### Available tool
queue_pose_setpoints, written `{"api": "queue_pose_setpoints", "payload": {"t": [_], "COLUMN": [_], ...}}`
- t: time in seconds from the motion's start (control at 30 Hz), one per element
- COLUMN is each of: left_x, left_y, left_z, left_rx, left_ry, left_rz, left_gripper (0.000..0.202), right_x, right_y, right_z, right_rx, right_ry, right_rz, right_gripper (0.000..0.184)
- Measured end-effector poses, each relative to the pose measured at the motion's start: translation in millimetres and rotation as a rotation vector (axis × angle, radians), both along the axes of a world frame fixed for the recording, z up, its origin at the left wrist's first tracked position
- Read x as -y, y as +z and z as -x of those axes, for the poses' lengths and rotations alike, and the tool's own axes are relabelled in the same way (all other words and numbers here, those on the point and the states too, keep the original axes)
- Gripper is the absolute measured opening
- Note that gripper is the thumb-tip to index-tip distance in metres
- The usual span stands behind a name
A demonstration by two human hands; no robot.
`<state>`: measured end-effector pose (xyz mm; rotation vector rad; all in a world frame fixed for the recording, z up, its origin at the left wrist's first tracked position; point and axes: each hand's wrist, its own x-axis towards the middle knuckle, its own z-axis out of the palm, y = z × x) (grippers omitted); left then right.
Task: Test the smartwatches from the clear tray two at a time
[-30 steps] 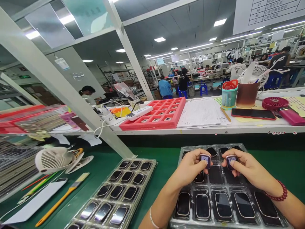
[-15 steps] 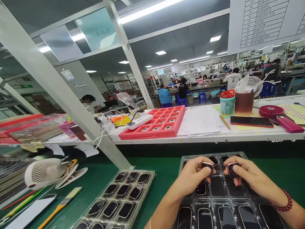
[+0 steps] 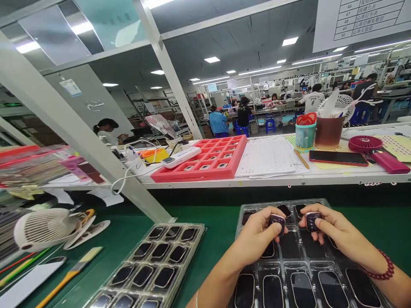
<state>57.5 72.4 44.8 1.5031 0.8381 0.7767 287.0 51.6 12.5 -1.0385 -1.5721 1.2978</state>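
Observation:
My left hand (image 3: 262, 226) is closed on a smartwatch body (image 3: 276, 224), a small rounded case without a strap, thumb on its lit dark screen. A second smartwatch body (image 3: 313, 221) is gripped in my right hand (image 3: 330, 226), its screen also lit and the thumb over it. The two watches are held apart, side by side, above a clear plastic tray (image 3: 239, 229). Dark-screened watch bodies fill several of that tray's pockets, among them one at the front (image 3: 303, 287); pockets under my hands are partly hidden.
Left of my arms lies another clear tray (image 3: 201, 233) of watch bodies. A brush (image 3: 72, 273) and a white fan (image 3: 45, 229) rest farther left. On the shelf are a red foam tray (image 3: 239, 164), paper sheets (image 3: 268, 156), a phone (image 3: 338, 158) and cups (image 3: 329, 132). A slanted post (image 3: 128, 179) rises at left.
Both watch screens, dark before, now show lit markings. The camera view has shifted slightly; my hands keep the same grip over the tray.

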Motion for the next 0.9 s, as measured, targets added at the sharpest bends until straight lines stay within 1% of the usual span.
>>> {"api": "queue_pose_setpoints", "payload": {"t": [0.07,0.13,0.27,0.43,0.5,0.57,0.6,0.67,0.7,0.73,0.77,0.83,0.9], "left_x": [0.1,0.3,0.8,1.0,1.6,2.1,2.1,1.6,1.3,0.9,0.7,0.6,1.0], "left_y": [0.3,0.3,-0.2,0.2,0.7,0.7,0.5,-0.4,-0.9,-1.4,-1.7,-2.0,-2.2], "left_z": [0.1,0.0,-1.2,-1.4,-1.0,-0.7,-0.5,-0.2,0.0,0.2,0.4,0.8,1.0], "left_rx": [-0.041,-0.056,-0.002,-0.011,-0.014,-0.004,0.006,0.026,0.029,0.026,0.021,0.035,0.072], "left_ry": [0.013,0.019,0.011,-0.013,-0.015,-0.013,-0.019,-0.033,-0.034,-0.027,-0.015,0.012,0.016], "left_rz": [0.01,-0.001,-0.016,-0.005,-0.004,-0.007,-0.005,0.003,0.011,0.02,0.028,0.026,0.005], "left_gripper": [0.023,0.029,0.036,0.021,0.027,0.041,0.043,0.035,0.029,0.029,0.034,0.038,0.049], "right_x": [-0.6,0.3,3.0,3.9,4.7,5.3,5.3,4.8,4.3,3.8,3.3,2.9,3.2], "right_y": [-0.7,-0.4,0.2,0.6,2.0,3.7,4.3,4.8,4.7,4.5,4.1,3.4,3.2], "right_z": [-0.2,0.8,2.7,2.8,3.8,4.8,4.9,4.3,3.7,3.1,2.7,2.5,3.2], "right_rx": [0.029,0.04,0.016,0.038,0.013,-0.018,-0.026,-0.043,-0.057,-0.073,-0.089,-0.108,-0.104], "right_ry": [-0.027,-0.008,0.075,0.115,0.124,0.123,0.119,0.107,0.1,0.093,0.085,0.067,0.048], "right_rz": [-0.02,-0.021,0.028,-0.001,-0.003,0.001,0.002,0.004,0.003,0.001,-0.003,-0.009,-0.003], "right_gripper": [0.023,0.023,0.036,0.033,0.036,0.038,0.037,0.029,0.027,0.03,0.033,0.032,0.036]}}
